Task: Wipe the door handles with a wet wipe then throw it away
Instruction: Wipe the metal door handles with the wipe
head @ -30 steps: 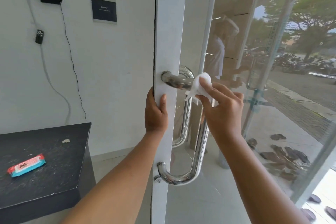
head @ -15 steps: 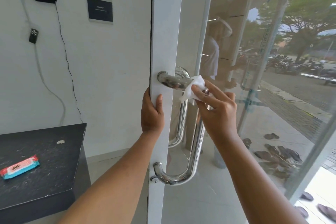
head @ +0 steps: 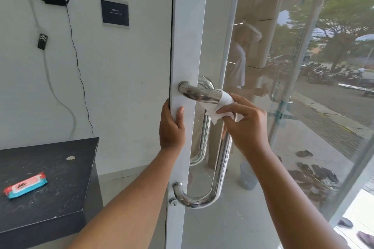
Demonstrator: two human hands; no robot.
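A chrome D-shaped door handle (head: 220, 170) is fixed to the white frame of a glass door (head: 188, 42). A second chrome handle (head: 204, 139) shows behind it on the other side of the glass. My right hand (head: 245, 125) pinches a white wet wipe (head: 223, 105), which is wrapped around the upper bend of the near handle. My left hand (head: 172, 129) grips the edge of the white door frame just below the handle's top mount, thumb on the front face.
A black table (head: 50, 194) stands at the lower left with a red and blue wipes pack (head: 25, 185) on it. A pale bin (head: 248, 177) sits on the floor beyond the glass. Shoes lie outside at the lower right. A router and cables hang on the white wall.
My right hand has slid the wipe from the top bar outward onto the handle's upper bend and wrapped it around. My left hand has kept its hold on the door frame.
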